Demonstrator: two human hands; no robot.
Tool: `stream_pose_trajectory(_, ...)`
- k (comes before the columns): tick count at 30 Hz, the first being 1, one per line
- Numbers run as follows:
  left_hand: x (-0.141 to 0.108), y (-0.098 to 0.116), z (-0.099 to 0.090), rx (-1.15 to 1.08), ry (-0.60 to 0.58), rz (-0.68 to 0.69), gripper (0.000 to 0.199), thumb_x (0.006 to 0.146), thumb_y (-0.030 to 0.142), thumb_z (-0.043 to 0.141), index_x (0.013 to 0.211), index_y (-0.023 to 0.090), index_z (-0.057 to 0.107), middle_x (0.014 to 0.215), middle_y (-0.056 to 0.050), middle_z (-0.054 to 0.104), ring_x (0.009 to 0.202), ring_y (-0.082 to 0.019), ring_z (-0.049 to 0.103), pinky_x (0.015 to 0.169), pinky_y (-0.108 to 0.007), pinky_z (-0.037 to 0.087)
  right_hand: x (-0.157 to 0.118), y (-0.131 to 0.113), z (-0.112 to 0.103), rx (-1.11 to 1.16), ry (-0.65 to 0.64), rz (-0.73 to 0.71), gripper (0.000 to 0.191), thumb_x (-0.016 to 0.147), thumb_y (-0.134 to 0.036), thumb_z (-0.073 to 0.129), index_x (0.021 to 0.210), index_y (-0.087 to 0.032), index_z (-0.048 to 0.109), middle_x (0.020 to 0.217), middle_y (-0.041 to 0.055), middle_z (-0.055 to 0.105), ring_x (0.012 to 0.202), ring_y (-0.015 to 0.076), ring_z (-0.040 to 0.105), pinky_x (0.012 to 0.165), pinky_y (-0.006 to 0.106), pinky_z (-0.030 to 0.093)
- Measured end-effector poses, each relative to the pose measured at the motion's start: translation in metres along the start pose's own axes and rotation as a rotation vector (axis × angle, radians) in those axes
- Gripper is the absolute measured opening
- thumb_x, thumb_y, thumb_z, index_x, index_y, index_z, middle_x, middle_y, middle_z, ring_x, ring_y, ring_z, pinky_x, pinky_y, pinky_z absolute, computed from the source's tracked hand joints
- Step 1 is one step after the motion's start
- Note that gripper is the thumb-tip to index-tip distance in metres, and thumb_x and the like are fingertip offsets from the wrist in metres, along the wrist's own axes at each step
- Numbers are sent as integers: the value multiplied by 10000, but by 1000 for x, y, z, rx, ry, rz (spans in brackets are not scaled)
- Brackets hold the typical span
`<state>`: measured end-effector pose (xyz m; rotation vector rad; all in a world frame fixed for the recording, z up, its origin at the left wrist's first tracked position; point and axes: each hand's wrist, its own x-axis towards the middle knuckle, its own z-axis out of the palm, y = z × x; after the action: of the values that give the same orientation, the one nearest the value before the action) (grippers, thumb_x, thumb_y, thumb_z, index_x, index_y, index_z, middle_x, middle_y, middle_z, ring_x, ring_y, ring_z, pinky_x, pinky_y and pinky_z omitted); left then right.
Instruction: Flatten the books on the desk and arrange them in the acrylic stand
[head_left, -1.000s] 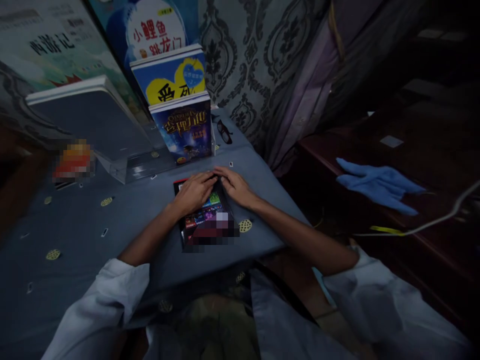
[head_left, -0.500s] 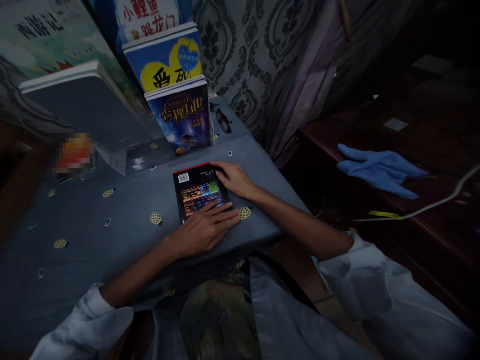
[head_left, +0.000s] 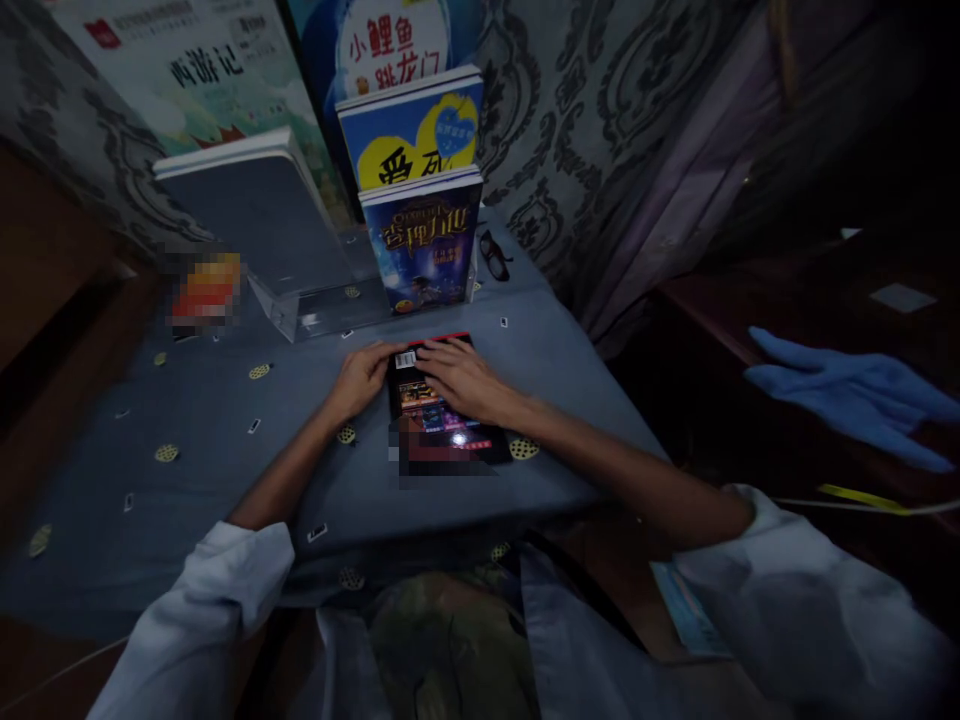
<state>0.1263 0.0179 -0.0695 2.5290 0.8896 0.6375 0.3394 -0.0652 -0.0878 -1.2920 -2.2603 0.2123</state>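
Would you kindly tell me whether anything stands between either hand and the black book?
Nothing visible does: the right hand lies on the black book, the left hand at its far left corner.

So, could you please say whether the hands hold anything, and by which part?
Nothing is clearly held: the right hand lies on the upper part of the book, the left hand at its top left corner.

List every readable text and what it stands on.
"西游记": pale green book
"小鲤鱼跳龙门": rear blue book
"爱": blue-and-yellow book, next character partly covered
Too blurred: gold title, dark-blue book
Too small or blurred: print on black book, all remaining lettering
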Motion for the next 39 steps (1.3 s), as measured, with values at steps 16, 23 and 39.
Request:
stream_pose_trajectory(16,-8,-4,5,-17,14,42,401,920,85,418,1205,163,688,1202,-57,735,1142,-189,672,1040,-372,505,-42,-84,17,140,-292,-309,437,1019,-144,409,1445,-129,503,1509,134,519,1470,213,374,1243,481,288)
stream_pose_trajectory(23,-13,-4,9,134,-21,111,422,907,59,440,1240,190,662,1341,-76,667,1251,-221,614,1078,-430,475,-45,-86,6,173,-267,-263,426,1046,-249,430,1450,-132,498,1514,129,520,1459,191,396,1236,428,312)
stream_pose_trajectory(39,-16,2,10,300,-21,54,394,946,96,440,1284,190,620,1402,-103,622,1287,-249,594,1084,-472,474,0,15,-1,1,-20,130,445,996,-270,458,1399,-111,559,1489,185,532,1439,292,429,1185,552,359)
